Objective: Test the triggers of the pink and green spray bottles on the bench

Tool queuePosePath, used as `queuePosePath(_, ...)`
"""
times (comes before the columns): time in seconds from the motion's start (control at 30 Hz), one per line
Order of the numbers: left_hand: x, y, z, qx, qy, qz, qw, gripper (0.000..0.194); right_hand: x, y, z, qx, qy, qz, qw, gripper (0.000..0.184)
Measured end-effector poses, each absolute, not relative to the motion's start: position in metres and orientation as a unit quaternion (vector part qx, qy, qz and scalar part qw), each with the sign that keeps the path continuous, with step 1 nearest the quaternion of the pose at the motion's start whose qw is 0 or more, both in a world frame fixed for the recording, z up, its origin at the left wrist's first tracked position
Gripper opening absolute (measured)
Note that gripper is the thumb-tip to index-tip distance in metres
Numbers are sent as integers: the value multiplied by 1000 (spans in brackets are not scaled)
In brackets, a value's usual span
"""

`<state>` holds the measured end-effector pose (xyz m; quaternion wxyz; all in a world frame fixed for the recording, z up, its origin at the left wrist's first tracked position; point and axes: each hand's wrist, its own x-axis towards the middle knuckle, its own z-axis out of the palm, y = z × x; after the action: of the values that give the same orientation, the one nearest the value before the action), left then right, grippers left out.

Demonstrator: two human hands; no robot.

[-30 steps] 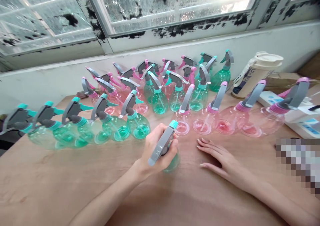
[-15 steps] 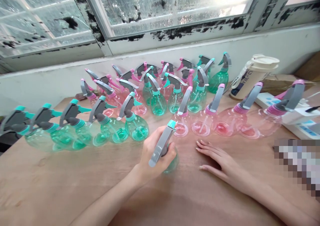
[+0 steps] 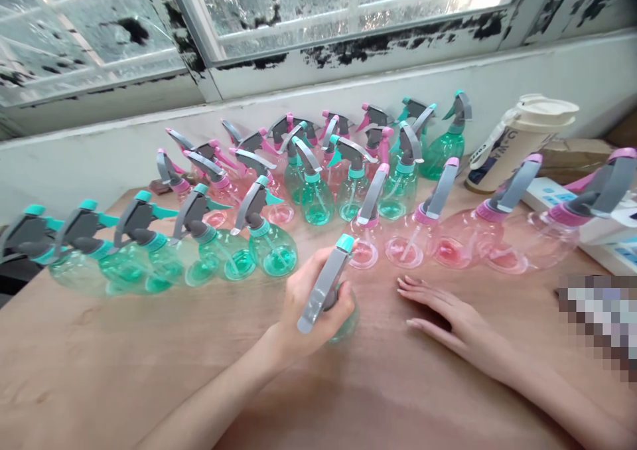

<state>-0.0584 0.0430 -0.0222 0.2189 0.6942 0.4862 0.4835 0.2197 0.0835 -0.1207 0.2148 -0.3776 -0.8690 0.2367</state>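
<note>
A green spray bottle (image 3: pixel 326 287) with a grey trigger head and teal nozzle stands at the middle of the wooden table (image 3: pixel 149 364). My left hand (image 3: pixel 304 310) is wrapped round its neck, hiding part of the bottle. To the right, my right hand (image 3: pixel 448 314) rests flat on the wood with fingers stretched out, holding nothing. Just beyond it are pink spray bottles (image 3: pixel 415 241) in a row. Several green spray bottles (image 3: pixel 273 251) line up left of my left hand.
More pink and green spray bottles (image 3: pixel 318 201) crowd the back near the wall. A beige lidded cup (image 3: pixel 517 145) stands back right, beside a white power strip (image 3: pixel 612 247). A blurred-out object (image 3: pixel 602 317) lies at the right edge. A window (image 3: pixel 348 12) is behind.
My left hand keeps its hold on the green bottle, and my right hand stays flat on the table. The view shifts slightly; nothing else visibly moves.
</note>
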Motion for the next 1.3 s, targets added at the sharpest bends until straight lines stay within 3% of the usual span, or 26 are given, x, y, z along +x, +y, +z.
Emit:
queuePosePath(0.4,-55,43,-16,699,482,481,218,28,222,83,-116,-372,-874,230,212,43)
queuePosePath(0.63,-58,42,-2,714,497,460,176,5,222,81,-113,-369,-872,217,236,37)
queuePosePath(0.83,-60,41,-8,737,478,453,153,33,225,80,-114,-399,-863,205,232,40)
queuePosePath(1.3,-58,40,-22,709,479,487,175,34,225,80,-117,-410,-863,189,227,42)
